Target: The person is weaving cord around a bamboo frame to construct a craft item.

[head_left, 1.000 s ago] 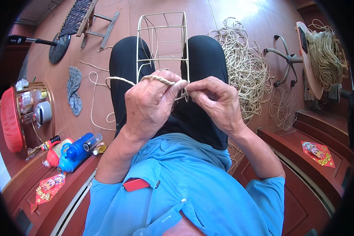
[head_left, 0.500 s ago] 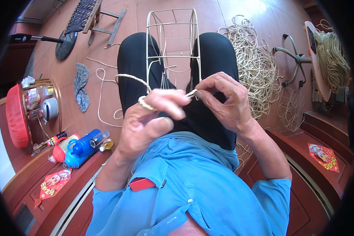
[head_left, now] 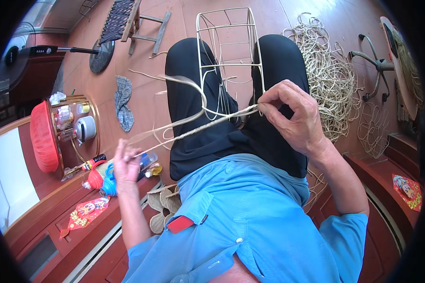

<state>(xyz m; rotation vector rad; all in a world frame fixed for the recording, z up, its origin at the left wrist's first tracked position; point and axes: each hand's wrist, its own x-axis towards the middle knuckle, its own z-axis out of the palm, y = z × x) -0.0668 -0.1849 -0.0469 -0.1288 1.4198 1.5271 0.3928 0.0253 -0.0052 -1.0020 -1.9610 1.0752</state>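
A cream wire frame (head_left: 226,63) stands between my black-trousered knees (head_left: 283,52), open bars on every side. My right hand (head_left: 293,118) pinches pale cord at the frame's lower right corner, thumb against forefinger. From there the cord (head_left: 184,134) runs taut and slanting down-left to my left hand (head_left: 127,162), whose slightly blurred fingers are curled on it well outside the left knee. A second, looser length of cord arcs in a blur from the frame's lower left over my left thigh.
Right: tangled cord heap (head_left: 326,89), chair base (head_left: 375,66), round board (head_left: 401,56) wound with cord. Upper left: woven stool (head_left: 120,21), fan pole (head_left: 75,50), crumpled cloth (head_left: 123,101). Left: side table with red tray (head_left: 42,137), flasks (head_left: 109,181) on a wooden ledge (head_left: 47,221).
My left hand has swept from beside the right hand far down-left, drawing the cord out straight. My right hand stays pinched at the frame. The view has shifted, so everything sits farther right.
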